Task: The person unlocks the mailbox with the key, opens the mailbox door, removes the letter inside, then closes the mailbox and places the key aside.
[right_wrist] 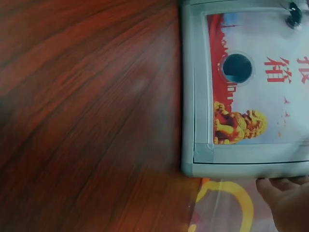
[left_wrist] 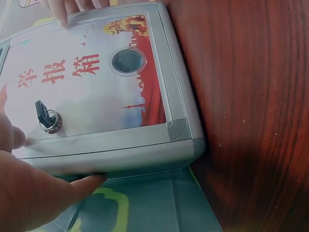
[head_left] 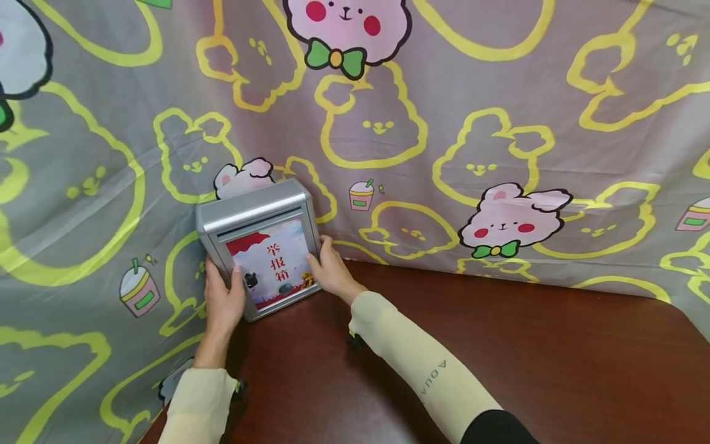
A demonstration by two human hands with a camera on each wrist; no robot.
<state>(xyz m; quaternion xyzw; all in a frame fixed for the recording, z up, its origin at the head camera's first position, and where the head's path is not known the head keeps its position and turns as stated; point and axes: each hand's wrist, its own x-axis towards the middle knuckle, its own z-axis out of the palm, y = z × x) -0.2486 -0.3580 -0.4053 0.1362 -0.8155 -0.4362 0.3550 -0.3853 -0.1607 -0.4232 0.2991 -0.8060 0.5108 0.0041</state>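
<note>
A silver metal report box [head_left: 293,250] with red lettering on its front panel stands upright on the table, in the corner of the cloth. My left hand [head_left: 224,302] grips its left side, thumb over the front frame near the lock. On the opposite side, my right hand [head_left: 335,275] holds the right edge with the thumb on the front. A black-headed key [left_wrist: 44,115] sits in the lock, seen in the left wrist view. Below the lettering is a round window [right_wrist: 237,68]. Most of the fingers are hidden behind the sides.
The dark red-brown wooden table [head_left: 499,351] stretches away to the right. Behind and to the left, a grey cloth [head_left: 399,185] printed with yellow outlines and cartoon animals hangs down to the table, close behind the box.
</note>
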